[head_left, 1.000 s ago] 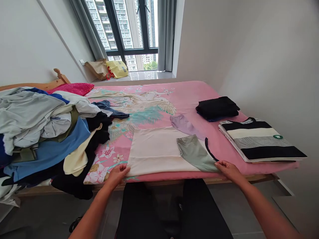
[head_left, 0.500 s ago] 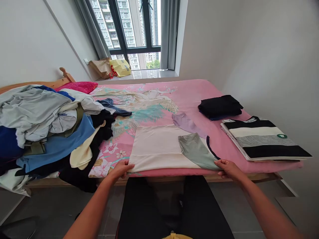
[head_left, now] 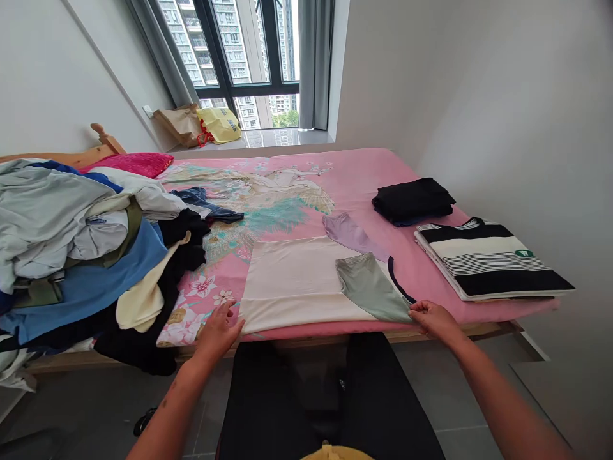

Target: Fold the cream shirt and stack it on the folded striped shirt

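Observation:
A cream shirt [head_left: 297, 281] with a grey sleeve [head_left: 371, 291], a lilac sleeve [head_left: 349, 233] and a dark neck trim lies flat on the pink bed [head_left: 364, 185], its near edge at the mattress front. My left hand [head_left: 218, 332] rests at the shirt's near left corner, fingers loosely spread on the sheet beside the hem. My right hand [head_left: 433, 317] pinches the near right corner, by the grey sleeve and the neck trim.
A big heap of unfolded clothes [head_left: 81, 249] covers the bed's left side. A folded black garment [head_left: 412, 200] and a folded striped shirt [head_left: 488, 259] lie at the right edge near the wall. Bags [head_left: 201, 124] sit on the window sill. My dark-trousered legs [head_left: 330, 402] are below.
My left hand has loosened from the shirt's left corner and its fingers have spread. My right hand keeps its pinch on the right corner. The camera has shifted slightly.

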Demonstrator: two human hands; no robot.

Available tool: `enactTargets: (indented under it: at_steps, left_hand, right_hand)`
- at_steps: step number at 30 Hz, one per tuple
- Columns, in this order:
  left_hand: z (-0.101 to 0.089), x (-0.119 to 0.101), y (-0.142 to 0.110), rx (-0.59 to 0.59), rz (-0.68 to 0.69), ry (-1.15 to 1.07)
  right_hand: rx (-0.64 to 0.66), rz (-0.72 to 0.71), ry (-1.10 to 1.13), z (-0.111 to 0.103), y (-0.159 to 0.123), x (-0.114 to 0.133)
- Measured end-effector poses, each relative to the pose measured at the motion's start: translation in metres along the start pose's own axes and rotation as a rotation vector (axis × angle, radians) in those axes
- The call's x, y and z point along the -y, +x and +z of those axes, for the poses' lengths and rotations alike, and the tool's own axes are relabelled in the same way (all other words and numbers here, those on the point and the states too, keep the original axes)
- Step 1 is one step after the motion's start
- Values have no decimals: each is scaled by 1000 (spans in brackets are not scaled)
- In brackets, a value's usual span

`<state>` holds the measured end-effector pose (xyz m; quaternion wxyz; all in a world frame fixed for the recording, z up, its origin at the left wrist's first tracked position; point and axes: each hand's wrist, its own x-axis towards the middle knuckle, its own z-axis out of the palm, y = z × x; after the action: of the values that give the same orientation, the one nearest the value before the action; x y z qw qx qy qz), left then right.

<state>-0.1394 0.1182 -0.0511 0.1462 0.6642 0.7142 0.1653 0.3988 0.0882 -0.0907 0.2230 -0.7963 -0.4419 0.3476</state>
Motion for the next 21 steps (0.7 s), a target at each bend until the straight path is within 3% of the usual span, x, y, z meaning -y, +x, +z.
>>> enactTargets:
  at_steps: [4,7,9,12,17,19,21]
  left_hand:
    - [19,-37,-5,-106,317,-128]
    - [49,-78,0,-44,531,-203]
    - [69,-96,6,13,654,-187]
    - [87,-93,10,30,674,-45]
    - [79,-53,0,5,506,177]
    - [76,-55,-2,-12,468,172]
    - [80,-75,-1,-37,501,104]
  right_hand:
    - [-379,-343,-253,11,-24,43]
    - [-376,-642,-183,44,-37,83]
    - [-322,-775,-174,69,-37,97]
    - [-257,-802,-253,96,-28,89]
    - [-236,-705,-429,107,-14,53]
    - [-250,-680,-407,109,-12,53]
    - [-277,-689,-360,113,-10,62]
